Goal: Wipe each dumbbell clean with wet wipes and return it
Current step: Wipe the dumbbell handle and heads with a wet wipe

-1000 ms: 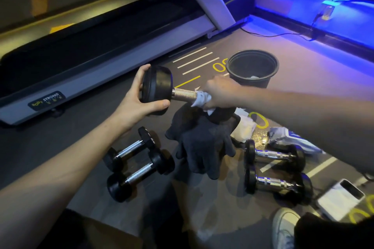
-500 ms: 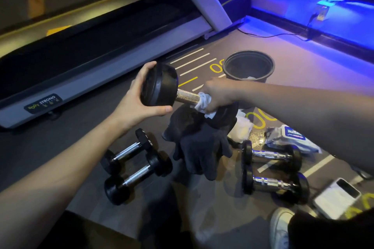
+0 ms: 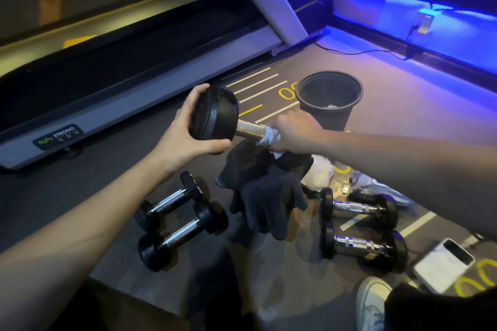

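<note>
You grip a matt black rubber-headed dumbbell [image 3: 212,117]; its knurled metal handle [image 3: 248,129] looks rough beneath your crumpled white wet wipe [image 3: 270,138].

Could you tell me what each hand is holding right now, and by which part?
Left hand grips the dumbbell by its black end weight; right hand wraps a white wipe around its metal handle.

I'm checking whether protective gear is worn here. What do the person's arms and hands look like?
Both forearms are bare, with no sleeves in view. The left hand and right hand wear no gloves, and no rings, watch or wristbands are visible.
</note>
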